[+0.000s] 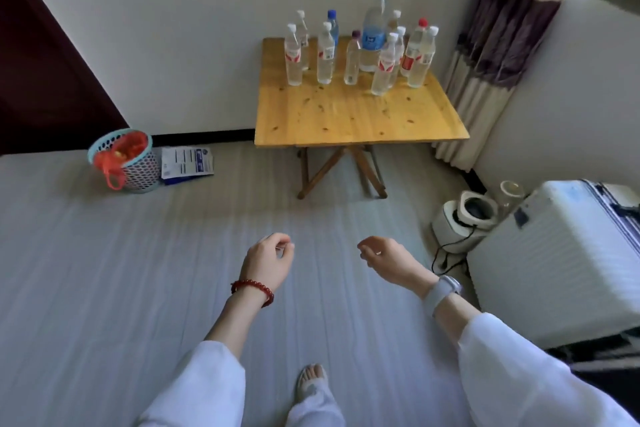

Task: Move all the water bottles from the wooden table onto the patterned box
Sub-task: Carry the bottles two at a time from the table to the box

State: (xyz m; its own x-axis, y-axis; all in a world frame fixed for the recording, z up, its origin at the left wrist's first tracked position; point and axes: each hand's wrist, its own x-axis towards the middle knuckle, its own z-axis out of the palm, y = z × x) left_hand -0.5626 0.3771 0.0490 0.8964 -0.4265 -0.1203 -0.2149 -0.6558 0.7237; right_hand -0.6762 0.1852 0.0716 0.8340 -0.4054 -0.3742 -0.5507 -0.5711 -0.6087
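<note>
Head view, standing position, looking down and forward across a grey striped floor (138, 270).

Left hand (268, 262) was held out in front at waist level, fingers loosely curled, grip narrow and holding nothing. A red bead bracelet (252, 289) sat on that wrist. Right hand (389, 262) was in a like pose, fingers loosely curled, grip narrow and holding nothing; a pale grey watch (443, 289) was on its wrist. Both arms wore white sleeves. One foot in a sandal (311, 380) showed at the bottom edge.

The water bottles (356, 48) all stood upright on the far half of the wooden table (356, 114), well apart from both hands. The group was clustered toward the wall: most were clear with white caps and red-and-white labels, one large bottle (374, 35) had a blue label and blue cap, one had a red cap (422, 23), one a dark cap. The near half of the table was bare wood. The table stood on crossed folding legs against the white wall.

Left of the table, on the floor by the wall: a small basket (136, 170) with a red bag, and a blue-and-white packet (188, 165) just beside it. Right: a striped curtain (498, 45), a white appliance (464, 218) with a black cord, and a white suitcase (561, 263).

The patterned box was not identifiable in this view.
</note>
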